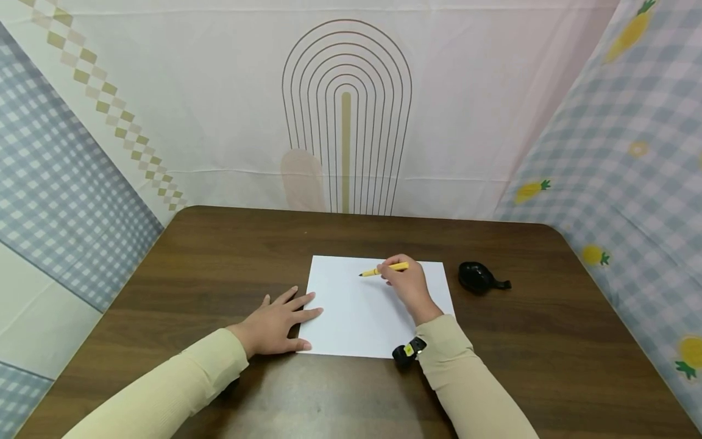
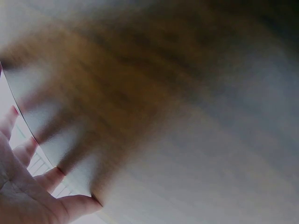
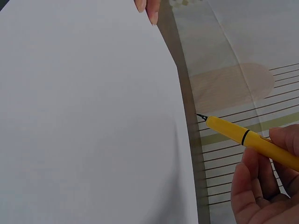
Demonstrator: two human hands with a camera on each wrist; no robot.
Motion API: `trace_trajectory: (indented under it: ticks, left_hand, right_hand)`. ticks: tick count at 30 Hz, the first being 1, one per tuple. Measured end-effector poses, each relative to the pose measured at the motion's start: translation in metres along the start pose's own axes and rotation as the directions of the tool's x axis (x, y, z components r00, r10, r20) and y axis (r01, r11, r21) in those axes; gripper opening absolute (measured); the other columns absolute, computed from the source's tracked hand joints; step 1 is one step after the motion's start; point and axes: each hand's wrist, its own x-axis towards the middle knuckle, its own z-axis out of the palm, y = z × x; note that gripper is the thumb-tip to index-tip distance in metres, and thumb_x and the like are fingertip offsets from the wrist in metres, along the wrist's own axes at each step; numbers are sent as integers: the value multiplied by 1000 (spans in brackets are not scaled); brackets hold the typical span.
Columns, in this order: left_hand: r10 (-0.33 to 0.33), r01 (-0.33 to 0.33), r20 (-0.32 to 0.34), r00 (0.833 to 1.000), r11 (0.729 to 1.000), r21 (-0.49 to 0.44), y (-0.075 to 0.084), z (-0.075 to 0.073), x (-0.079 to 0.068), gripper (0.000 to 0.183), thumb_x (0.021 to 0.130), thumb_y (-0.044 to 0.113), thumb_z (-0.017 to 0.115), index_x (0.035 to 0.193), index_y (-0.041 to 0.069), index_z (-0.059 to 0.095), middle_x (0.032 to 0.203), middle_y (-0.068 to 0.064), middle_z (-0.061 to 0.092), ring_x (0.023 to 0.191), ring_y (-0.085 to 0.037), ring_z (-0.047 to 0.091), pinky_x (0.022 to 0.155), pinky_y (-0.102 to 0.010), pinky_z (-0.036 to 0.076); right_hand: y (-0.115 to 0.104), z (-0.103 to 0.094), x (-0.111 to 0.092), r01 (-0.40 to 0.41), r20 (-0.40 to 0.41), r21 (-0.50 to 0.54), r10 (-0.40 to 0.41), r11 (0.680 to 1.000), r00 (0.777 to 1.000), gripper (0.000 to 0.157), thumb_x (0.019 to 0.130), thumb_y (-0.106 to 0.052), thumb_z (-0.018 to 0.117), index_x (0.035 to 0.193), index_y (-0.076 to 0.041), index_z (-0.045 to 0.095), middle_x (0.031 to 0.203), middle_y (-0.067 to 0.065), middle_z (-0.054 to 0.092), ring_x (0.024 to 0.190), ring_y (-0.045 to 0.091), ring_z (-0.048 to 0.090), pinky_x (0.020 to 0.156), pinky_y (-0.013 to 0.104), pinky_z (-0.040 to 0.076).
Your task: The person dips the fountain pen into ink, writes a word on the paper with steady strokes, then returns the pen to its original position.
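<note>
A blank white sheet of paper (image 1: 351, 317) lies on the brown wooden table. Thumb and fingers of my right hand (image 1: 408, 283) pinch a yellow fountain pen (image 1: 392, 267) above the upper part of the sheet. Its dark nib points left in the head view, and the right wrist view shows the pen (image 3: 229, 129) uncapped. My left hand (image 1: 271, 326) is spread flat at the paper's left edge, fingertips over the margin. In the left wrist view that hand (image 2: 28, 186) fills the lower left corner. Two of its fingertips (image 3: 152, 10) show at the top of the right wrist view.
Right of the paper lies a glossy black rounded object (image 1: 476, 278) with a short narrow tail. A black strap-mounted camera (image 1: 408, 351) sits at my right wrist. Behind the brown table (image 1: 247, 238) hangs a patterned white cloth (image 1: 219, 110), with checked cloth (image 1: 631, 201) at the right side.
</note>
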Motion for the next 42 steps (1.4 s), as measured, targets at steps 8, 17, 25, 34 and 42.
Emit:
trace_trajectory:
  ticks: [8,17,25,34,42]
  left_hand:
    - [-3,3,2,1000,1000,2,-1,0,1,68,87,58,61,148,32,42,159,-2,25,146,-39,15,100,-76,21]
    - [-10,10,7,1000,1000,7,0,0,1,68,87,59,60,148,33,41,159,-1,25,146,-38,14,100,-75,21]
    - [-10,10,6,1000,1000,5,0,0,1,68,88,58,61,148,33,42,159,-1,25,146,-38,15,100,-75,21]
    - [-12,12,4,1000,1000,-1,0,1,1,68,87,58,62,147,33,42,158,-1,27,146,-38,16,100,-75,21]
    - [-16,16,5,1000,1000,-5,1,-1,2,68,86,59,62,147,33,43,158,-1,27,145,-39,17,100,-75,22]
  right_hand:
    - [1,6,1,6,12,-34,-6,999,1000,15,88,-16,71,93,-4,64,93,12,66,80,19,60,69,25,50]
    - [-1,11,0,-2,4,-84,2,996,1000,15,88,-17,71,92,-5,65,95,12,64,78,19,57,64,23,47]
    - [-3,14,0,-24,2,-134,24,991,1000,15,89,-20,71,93,-7,65,97,11,60,80,20,54,65,24,46]
    - [-4,21,1,-10,4,-148,11,989,1000,15,88,-21,71,92,-8,66,97,10,61,81,20,52,65,25,45]
    - [-7,25,1,-11,3,-170,12,985,1000,14,88,-21,71,91,-8,66,97,10,61,82,21,52,66,26,44]
